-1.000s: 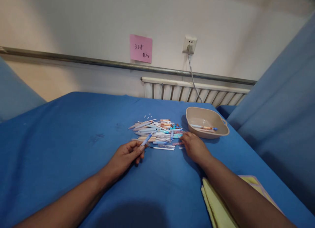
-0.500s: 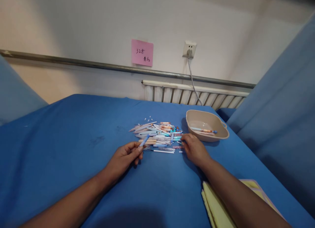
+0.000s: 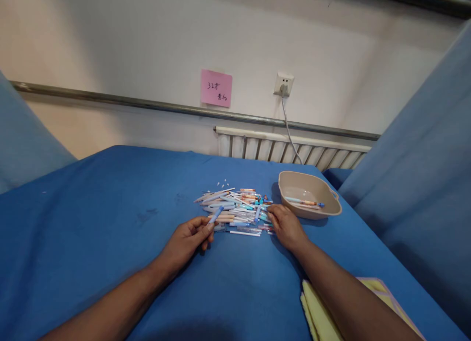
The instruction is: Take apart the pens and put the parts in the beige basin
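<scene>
My left hand [image 3: 194, 234] is closed, pinching a light-blue pen barrel [image 3: 216, 215] between thumb and fingers, tilted up to the right. Just beyond it a heap of pen parts [image 3: 235, 206] lies on the blue cloth: grey-blue and peach barrels, clear tubes, thin white refills, and orange and teal pieces. At the heap's right edge my right hand [image 3: 286, 225] reaches down with curled fingertips among the small parts. Whatever it pinches is too small to make out. Beside that hand stands a beige basket [image 3: 333, 211] with a few assembled-looking pens [image 3: 303, 202] inside.
Small white tips [image 3: 223, 183] lie behind the heap. A folded yellow cloth [image 3: 312, 306] is under my right forearm. Behind the blue-covered table [image 3: 110, 203] are a radiator [image 3: 265, 147], a metal rail [image 3: 154, 104] and a socket with a plugged cable [image 3: 284, 85]. Blue curtains [image 3: 415, 149] hang at both sides.
The view has tilted up slightly, so everything sits a little lower. My right hand has shifted slightly left along the heap's edge. The left hand keeps the blue barrel.
</scene>
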Available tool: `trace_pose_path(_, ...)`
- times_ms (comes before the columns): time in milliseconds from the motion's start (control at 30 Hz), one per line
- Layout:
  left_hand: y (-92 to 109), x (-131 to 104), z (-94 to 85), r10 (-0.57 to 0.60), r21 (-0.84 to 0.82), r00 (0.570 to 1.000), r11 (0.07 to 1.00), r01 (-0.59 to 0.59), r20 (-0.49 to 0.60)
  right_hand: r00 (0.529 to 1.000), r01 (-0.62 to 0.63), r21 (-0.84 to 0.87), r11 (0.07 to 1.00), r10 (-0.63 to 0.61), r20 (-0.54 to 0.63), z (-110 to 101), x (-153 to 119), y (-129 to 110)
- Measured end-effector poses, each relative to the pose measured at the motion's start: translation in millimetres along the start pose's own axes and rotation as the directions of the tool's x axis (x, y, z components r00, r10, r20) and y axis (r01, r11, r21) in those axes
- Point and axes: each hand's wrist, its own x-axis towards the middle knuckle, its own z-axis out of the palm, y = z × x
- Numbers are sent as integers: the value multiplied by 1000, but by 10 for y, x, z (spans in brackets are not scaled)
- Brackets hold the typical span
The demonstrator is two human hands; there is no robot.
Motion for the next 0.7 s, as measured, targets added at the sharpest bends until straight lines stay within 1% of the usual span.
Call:
trace_pose_path(67,-19,9,1,7,8,1000,1000,-7,8,995,-91,-5,996,91,-41,-5,71,-38)
trace_pose_path(167,-48,17,5,20,33,999,999,-21,36,970,-240,-40,970,237,-54,23,256,-87)
trace_pose_path(267,-57,9,3,29,46,998,998,-31,54,950,-308,-44,950,305,-63,86,448,-110)
trace_pose_path(367,-46,-11,-3,28,40,999,999,-29,41,938,-341,-11,940,340,-62,154,562,-117)
trace_pose_path(533,-42,-37,7,24,7,999,1000,-25,45,929,-347,134,928,359,-84,211,593,-130)
trace_pose_path(633,-59,-46,23,19,10,999,1000,-20,50,920,-331,281,901,374,-115,163,567,-174)
trace_pose_path(700,-69,-54,35,15,18,998,1000,-16,57,914,-312,402,861,388,-120,86,508,-244)
